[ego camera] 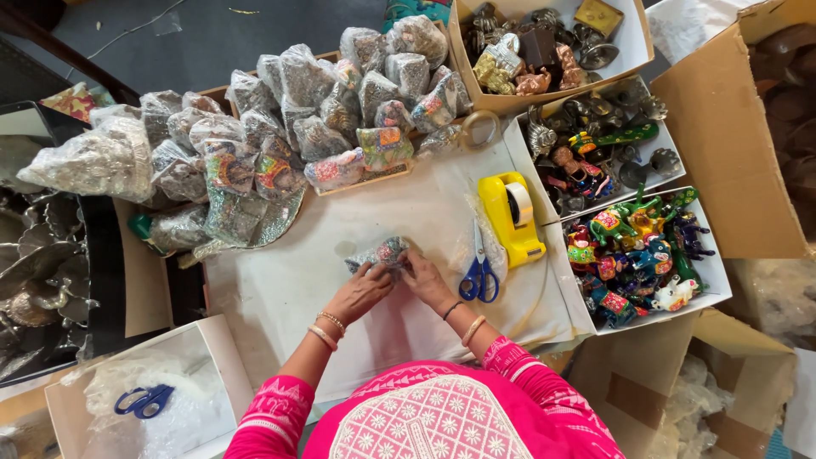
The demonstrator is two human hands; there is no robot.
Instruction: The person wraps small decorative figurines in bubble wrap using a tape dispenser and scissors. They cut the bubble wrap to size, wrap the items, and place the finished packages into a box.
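— At the bench's (280, 289) middle, what's in hand?
— Both hands, left hand (361, 291) and right hand (425, 280), fingers clamped on a small wrapped figurine (380, 253), folding its plastic.
— Next?
— Probably sealing; tape dispenser (510, 217) and scissors (479, 274) lie just right.

A bright pink garment with white zigzag-patterned sleeves is worn; a white floral embroidered panel is seen on its front at 6 o'clock. Gold-toned bangles are noted on the wrist of the left hand (360, 291). A dark band and a pale bangle are noted on the wrist of the right hand (427, 282).
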